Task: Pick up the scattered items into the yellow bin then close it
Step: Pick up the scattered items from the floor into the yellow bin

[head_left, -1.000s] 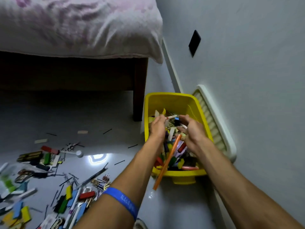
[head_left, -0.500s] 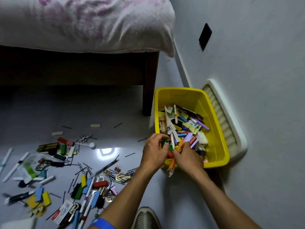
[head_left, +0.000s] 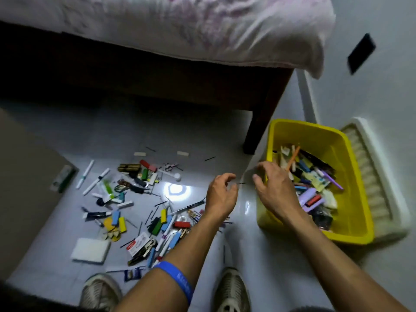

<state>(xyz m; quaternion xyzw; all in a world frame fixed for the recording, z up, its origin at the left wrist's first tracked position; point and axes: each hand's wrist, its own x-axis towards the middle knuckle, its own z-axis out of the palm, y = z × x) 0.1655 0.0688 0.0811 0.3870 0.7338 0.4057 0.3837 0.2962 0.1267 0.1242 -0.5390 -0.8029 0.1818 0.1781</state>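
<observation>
Biggest thing in view is the bed (head_left: 157, 30) across the top of the frame, pink-flowered sheet hanging over a dark wooden frame, one leg coming down just left of the yellow bin (head_left: 315, 136). The bin sits at right-center, up against the grey wall, with its white slatted lid (head_left: 373, 176) leaning between it and the wall, so nothing's closed yet. It's already well stocked: pens, erasers, purple bits, an orange pen poking up.

The scattered pile (head_left: 139, 206) covers the lower left of the frame on the glossy floor: markers, coloured blocks, keys, clips, a white pad, thin black sticks. Still a lot out there, so I'd say we're maybe halfway at best.

What's changed: half a second ago both my hands were down at the near edge of the bin dumping a load. Now they've pulled back out and they're swinging left toward the pile. My right hand (head_left: 276, 190) hovers over the bin's left rim, fingers loosely curled, holding nothing. My left hand (head_left: 221, 194) is mid-frame over bare floor, relaxed and empty too, a thin black stick (head_left: 240, 183) lying just past its fingertips. So that drop's done, and next grab looks like the stick or the clutter beyond.
</observation>
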